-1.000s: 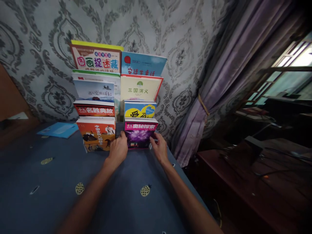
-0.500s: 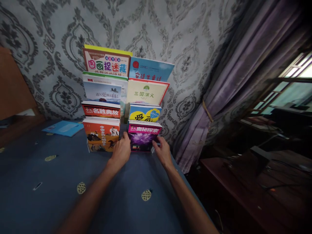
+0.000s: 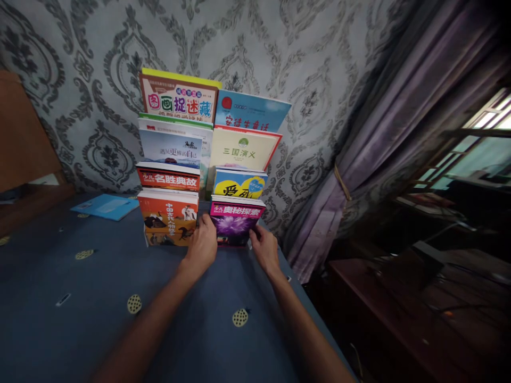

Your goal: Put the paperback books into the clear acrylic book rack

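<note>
Beside purple book [image 3: 235, 226] — both hands

A blue booklet [image 3: 104, 206] is laid flat on the blue bedspread [image 3: 80, 298] at nine o'clock. Grey damask wallpaper [image 3: 319, 64] is seen at twelve o'clock, and a purple curtain [image 3: 383, 138], tied back, is hung at two o'clock. A dark wooden desk [image 3: 419, 319] is set at four o'clock.

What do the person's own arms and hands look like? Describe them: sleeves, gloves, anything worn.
Both forearms are bare with no sleeve in view. The left hand and right hand wear no gloves. No watch, bracelet or ring shows at either wrist, though the picture is too soft to rule out a thin ring.
</note>
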`<state>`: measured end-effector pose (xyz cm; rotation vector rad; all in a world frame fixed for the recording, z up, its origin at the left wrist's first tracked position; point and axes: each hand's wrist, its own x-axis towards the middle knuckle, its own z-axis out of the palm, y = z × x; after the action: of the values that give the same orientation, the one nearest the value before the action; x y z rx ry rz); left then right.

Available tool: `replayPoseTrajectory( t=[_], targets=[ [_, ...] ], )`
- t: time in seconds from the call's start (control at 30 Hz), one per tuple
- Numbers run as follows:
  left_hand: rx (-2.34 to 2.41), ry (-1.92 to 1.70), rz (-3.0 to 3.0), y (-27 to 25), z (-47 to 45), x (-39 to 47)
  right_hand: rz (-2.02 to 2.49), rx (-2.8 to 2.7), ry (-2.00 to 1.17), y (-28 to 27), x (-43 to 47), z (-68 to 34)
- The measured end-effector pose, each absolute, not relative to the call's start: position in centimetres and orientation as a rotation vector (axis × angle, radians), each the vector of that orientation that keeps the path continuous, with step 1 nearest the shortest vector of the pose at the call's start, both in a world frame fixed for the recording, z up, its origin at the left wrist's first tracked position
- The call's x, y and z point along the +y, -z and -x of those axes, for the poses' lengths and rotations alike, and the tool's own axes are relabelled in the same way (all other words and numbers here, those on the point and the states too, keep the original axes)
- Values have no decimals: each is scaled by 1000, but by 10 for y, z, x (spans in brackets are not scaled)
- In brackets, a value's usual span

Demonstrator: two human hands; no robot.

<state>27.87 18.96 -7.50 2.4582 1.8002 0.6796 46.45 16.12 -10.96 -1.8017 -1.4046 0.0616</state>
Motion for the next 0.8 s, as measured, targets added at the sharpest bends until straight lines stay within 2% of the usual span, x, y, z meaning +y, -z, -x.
replayPoseTrajectory(
  t=[0.57,0.8],
  targets=[
    [1648,-625,-2397,68,-271,194,1711,-1361,-34,118,161,-463],
    [1768,-674,-2425,68,-275,189,1696,-1340,-60,118,160,-463]
  ],
)
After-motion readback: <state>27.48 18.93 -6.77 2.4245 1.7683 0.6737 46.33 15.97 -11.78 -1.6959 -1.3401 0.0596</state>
